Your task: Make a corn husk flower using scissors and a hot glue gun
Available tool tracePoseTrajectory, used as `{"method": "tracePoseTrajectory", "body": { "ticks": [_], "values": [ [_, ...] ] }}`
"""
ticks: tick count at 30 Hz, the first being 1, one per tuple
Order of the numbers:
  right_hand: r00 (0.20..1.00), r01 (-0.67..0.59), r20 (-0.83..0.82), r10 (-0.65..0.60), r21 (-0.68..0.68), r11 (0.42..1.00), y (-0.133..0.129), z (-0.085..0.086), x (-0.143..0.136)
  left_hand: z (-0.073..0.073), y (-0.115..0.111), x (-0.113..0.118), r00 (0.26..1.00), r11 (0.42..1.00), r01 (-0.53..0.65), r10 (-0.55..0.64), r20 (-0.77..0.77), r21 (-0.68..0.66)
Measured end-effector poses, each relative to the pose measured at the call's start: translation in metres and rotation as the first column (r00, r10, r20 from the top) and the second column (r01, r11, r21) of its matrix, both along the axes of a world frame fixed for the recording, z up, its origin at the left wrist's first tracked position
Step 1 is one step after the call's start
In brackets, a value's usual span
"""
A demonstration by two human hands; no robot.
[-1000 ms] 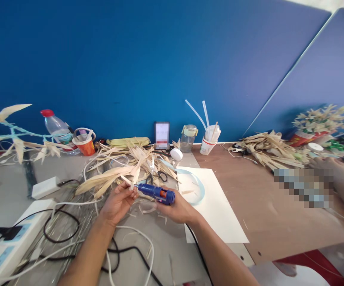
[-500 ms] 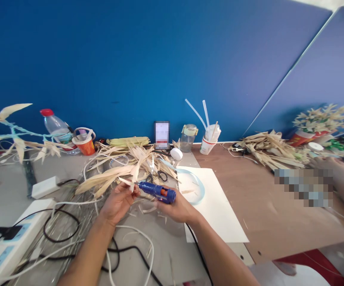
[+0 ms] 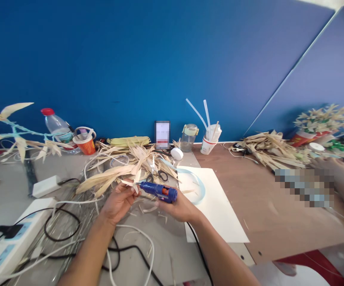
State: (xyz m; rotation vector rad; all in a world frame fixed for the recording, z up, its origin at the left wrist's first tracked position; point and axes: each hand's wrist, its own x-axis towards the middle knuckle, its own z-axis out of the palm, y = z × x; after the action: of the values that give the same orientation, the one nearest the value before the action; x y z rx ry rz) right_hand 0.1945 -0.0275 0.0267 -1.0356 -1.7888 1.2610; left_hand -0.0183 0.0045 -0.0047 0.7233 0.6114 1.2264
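Note:
My right hand point(image 3: 177, 205) is wrapped round a blue glue gun point(image 3: 156, 190), its nozzle pointing left. Between the fingertips of my left hand point(image 3: 120, 201) is a small pale piece of corn husk point(image 3: 135, 184). The nozzle tip is at the husk piece; whether they touch I cannot tell. Just beyond the hands lies a heap of dried corn husks point(image 3: 109, 178), with scissors point(image 3: 156, 174) on its right side. A white sheet of paper point(image 3: 219, 214) with a light blue ring point(image 3: 202, 186) on it is to the right of my right hand.
At the left are a power strip point(image 3: 25, 226), tangled cables point(image 3: 136, 248) and a branch with husk leaves point(image 3: 16, 131). Along the wall stand a plastic bottle point(image 3: 57, 127), an orange cup point(image 3: 85, 143), a phone point(image 3: 162, 134), a jar point(image 3: 189, 139) and a white cup point(image 3: 209, 146). Another person's hand point(image 3: 335, 171) rests at right.
The view has shifted very slightly. My hands keep nearly the same pose, with the glue gun's nozzle still at the husk piece.

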Motion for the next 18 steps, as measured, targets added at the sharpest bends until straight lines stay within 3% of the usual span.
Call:
{"method": "tracePoseTrajectory", "body": {
  "ticks": [10, 18],
  "values": [
    [0.999, -0.016, -0.041, 0.014, -0.056, 0.998, 0.0037, -0.0069, 0.0058, -0.0029, 0.0017, 0.0001, 0.999, 1.0, 0.007, -0.007, -0.038, 0.006],
    [0.993, -0.041, -0.116, 0.029, -0.1, 0.994, 0.0032, -0.0001, 0.0062, -0.001, -0.0006, 0.0005, 0.997, 1.0, 0.009, -0.01, -0.08, -0.01]
  ]
}}
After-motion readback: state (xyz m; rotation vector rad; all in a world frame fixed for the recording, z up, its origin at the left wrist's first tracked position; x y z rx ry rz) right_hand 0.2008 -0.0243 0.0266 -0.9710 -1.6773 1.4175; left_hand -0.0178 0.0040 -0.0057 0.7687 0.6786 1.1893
